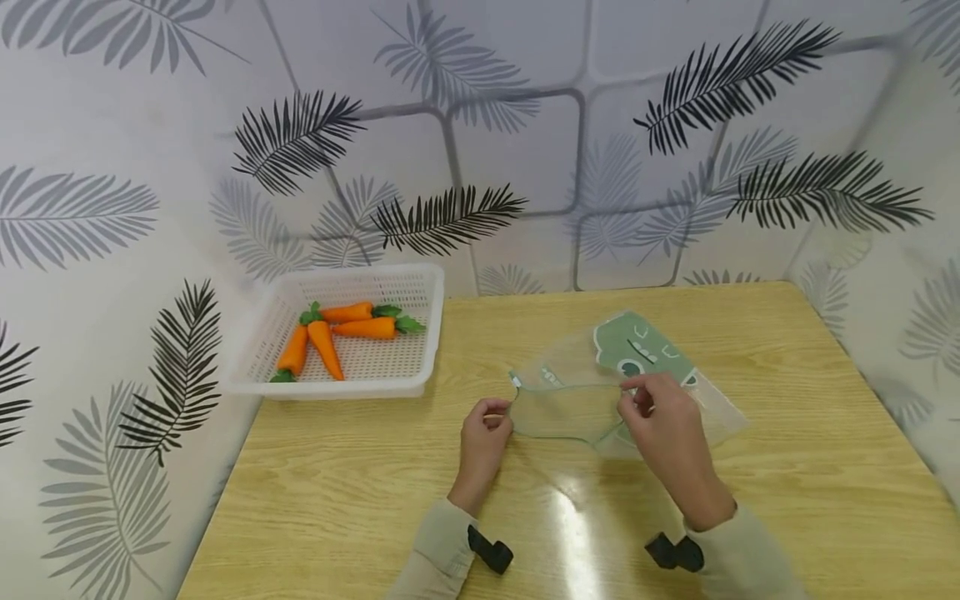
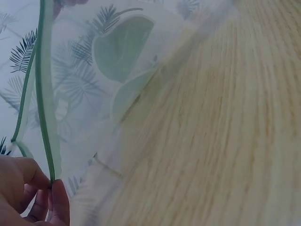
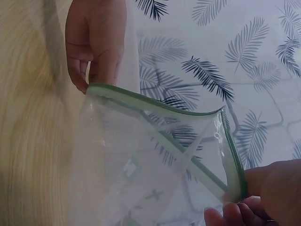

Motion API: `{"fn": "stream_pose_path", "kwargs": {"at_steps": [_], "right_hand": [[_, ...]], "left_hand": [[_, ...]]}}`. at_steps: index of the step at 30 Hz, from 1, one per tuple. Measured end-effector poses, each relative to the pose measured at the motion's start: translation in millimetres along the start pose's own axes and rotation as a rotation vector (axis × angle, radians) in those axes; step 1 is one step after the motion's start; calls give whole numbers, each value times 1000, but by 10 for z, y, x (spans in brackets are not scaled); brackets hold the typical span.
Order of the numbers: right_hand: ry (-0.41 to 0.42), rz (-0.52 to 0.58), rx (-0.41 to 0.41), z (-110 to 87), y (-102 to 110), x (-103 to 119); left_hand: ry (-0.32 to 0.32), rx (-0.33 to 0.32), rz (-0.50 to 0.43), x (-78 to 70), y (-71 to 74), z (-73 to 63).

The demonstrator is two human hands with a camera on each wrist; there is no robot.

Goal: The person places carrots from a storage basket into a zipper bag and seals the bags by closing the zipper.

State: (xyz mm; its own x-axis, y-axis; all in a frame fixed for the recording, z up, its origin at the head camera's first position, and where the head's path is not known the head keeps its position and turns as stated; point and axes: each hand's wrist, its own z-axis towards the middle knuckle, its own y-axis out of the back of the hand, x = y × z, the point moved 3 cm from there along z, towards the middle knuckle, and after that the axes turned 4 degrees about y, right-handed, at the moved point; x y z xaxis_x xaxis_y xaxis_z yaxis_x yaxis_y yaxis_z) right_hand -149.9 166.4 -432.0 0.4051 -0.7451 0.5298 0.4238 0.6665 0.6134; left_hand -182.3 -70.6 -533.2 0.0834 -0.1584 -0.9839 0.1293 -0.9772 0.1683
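The head view looked forward and down from the person's side of the wood-grain tabletop [image 1: 337, 500], far enough back to take in the left hand [image 1: 483, 446], the right hand [image 1: 667, 433], the white plastic basket [image 1: 333, 387] and the leaf-patterned wall covering [image 1: 517, 150] beyond. The left wrist view sat close, tipped sideways, with its own hand in the lower left corner. The right wrist view, also near and tilted, faced across toward the left hand. All three shared the green-edged clear plastic bag [image 1: 581, 387].
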Motion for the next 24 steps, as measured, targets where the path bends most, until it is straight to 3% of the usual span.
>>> {"fn": "stream_pose_path", "kwargs": {"at_steps": [5,10,15,19,24], "right_hand": [[30,26,25,-23,-120,25],[27,36,5,-22,-169,-1],[23,41,-60,-8,-89,-48],[7,49,-93,16,-18,-92],[-1,69,-71,12,-18,-77]], "left_hand": [[-14,56,-65,-198,10,-87],[-10,73,-73,-21,-38,-20],[-6,28,-14,168,6,17],[-35,29,18,188,55,15],[-49,100,-24,105,63,12]]}}
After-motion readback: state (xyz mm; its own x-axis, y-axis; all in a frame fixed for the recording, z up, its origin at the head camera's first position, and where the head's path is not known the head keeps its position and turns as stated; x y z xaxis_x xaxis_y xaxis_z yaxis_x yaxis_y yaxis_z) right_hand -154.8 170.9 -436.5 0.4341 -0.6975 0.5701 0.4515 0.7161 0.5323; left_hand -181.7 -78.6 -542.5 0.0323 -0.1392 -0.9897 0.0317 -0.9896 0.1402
